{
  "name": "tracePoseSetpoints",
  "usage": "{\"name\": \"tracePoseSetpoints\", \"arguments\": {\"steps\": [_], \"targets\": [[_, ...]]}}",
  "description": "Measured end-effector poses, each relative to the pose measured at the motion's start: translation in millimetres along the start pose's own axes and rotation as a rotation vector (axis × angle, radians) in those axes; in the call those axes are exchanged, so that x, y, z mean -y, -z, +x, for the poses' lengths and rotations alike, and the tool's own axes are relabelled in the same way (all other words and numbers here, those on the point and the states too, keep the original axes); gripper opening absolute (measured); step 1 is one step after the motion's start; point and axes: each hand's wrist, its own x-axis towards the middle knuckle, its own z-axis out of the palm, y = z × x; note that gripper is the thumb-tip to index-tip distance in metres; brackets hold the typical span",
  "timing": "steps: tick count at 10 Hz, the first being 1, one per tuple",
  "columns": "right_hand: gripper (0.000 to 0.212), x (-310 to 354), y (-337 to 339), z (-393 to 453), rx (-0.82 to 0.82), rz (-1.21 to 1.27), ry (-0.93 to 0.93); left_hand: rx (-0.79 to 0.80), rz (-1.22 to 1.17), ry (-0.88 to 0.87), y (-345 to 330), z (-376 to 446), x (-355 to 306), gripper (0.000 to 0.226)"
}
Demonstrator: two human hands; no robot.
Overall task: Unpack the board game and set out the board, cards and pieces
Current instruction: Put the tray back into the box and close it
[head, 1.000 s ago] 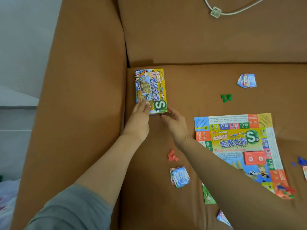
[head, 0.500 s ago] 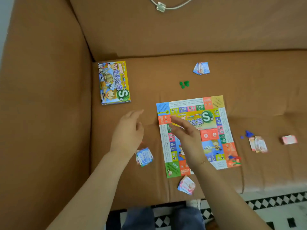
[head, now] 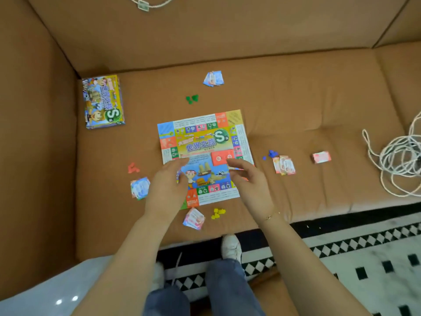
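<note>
The colourful game board [head: 206, 142] lies flat on the brown sofa seat. Both hands hover over its near half: my left hand [head: 167, 185] over the left edge, my right hand [head: 247, 181] over the right edge, fingers relaxed and holding nothing. The game box [head: 103, 102] rests at the seat's back left corner. Card piles lie around the board: a back pile [head: 213, 78], a left pile [head: 140, 188], a front pile [head: 194, 218], a right pile [head: 284, 165] and a small red-white pack [head: 321, 157]. Green pieces [head: 192, 99], red pieces [head: 133, 168], yellow pieces [head: 218, 213] and blue pieces [head: 271, 153] sit beside them.
A coil of white cord [head: 401, 160] lies on the seat at the right. Another white cable [head: 148, 3] hangs on the backrest. The sofa armrest [head: 34, 144] rises at the left. Below the seat edge are my legs, a white shoe [head: 231, 247] and a black-and-white rug [head: 364, 258].
Both hands left the game box at the back left corner and moved right and nearer, over the board. The view swung right and down, bringing the rug and cord coil into sight.
</note>
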Motion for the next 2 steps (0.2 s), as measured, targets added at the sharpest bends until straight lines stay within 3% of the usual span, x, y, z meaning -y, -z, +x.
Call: {"name": "tracePoseSetpoints", "arguments": {"steps": [2], "targets": [[0.029,-3.5,12.4,-34.4,-0.077,-0.044,0.01,0.044,-0.015,-0.035,0.2,-19.8,-7.8,0.039]]}}
